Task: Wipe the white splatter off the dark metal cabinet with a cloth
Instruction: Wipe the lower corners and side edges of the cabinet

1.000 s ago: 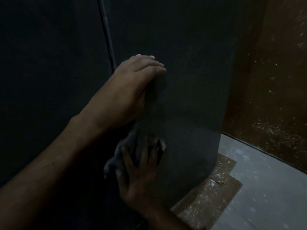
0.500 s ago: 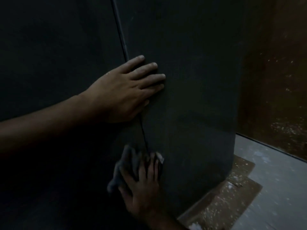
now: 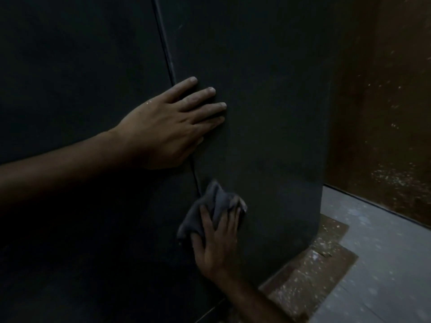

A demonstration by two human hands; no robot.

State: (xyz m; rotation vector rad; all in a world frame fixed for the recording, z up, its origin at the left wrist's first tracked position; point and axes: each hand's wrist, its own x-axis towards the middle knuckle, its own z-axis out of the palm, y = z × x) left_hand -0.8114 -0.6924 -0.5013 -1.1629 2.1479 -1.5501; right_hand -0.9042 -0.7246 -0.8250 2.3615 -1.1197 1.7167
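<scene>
Cloth pressed to cabinet front, low beside the door seam.

A crumpled grey-blue cloth (image 3: 215,207) is gripped by the right hand (image 3: 217,243) against the dark metal cabinet (image 3: 268,136); the left hand (image 3: 170,127) is laid flat, empty, above. Being soft and light, the cloth is best bunched under the fingers.

Left hand (image 3: 172,127) is flattening out against the cabinet (image 3: 268,113), fingers now spread across the door seam instead of curled at it. Right hand (image 3: 217,241) is dragging the cloth (image 3: 210,210) lower and slightly right along the panel.
</scene>
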